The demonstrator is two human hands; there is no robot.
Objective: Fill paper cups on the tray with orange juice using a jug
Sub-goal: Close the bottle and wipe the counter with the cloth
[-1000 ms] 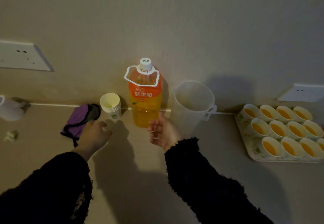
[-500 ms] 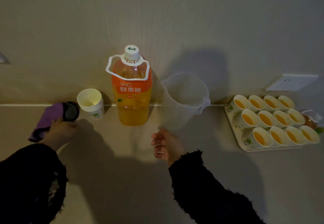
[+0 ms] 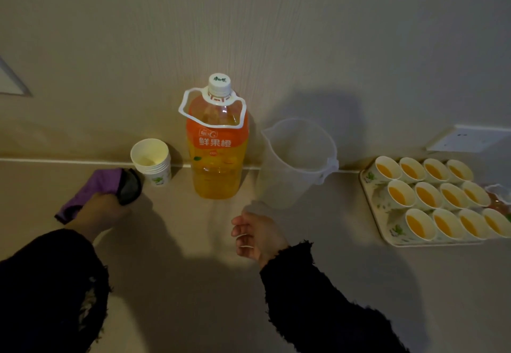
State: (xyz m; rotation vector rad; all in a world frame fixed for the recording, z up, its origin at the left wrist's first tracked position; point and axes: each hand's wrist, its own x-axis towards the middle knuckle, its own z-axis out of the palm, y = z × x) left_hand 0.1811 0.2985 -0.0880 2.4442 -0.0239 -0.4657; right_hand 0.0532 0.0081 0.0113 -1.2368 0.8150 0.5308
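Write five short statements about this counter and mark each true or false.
1. The clear plastic jug stands right of the orange juice bottle. True.
2. The jug is full of juice. False: it looks empty.
3. The paper cups on the tray all hold juice. True.
4. The bottle's cap is being unscrewed. False: the cap is on and untouched; the right hand holds nothing, near the jug's base.
5. The left hand rests on the purple cloth. True.

Surfaces noted: bottle point(image 3: 217, 159) of clear glossy plastic with a white plastic cap. The jug point(image 3: 296, 164) is translucent frosted plastic, smooth. The cups point(image 3: 428, 195) are matt white paper and the tray point(image 3: 370, 195) is glossy and printed. At the bench point(image 3: 331, 256) left edge, the cloth point(image 3: 91, 189) is soft purple fabric. Bench pale, smooth, matt.
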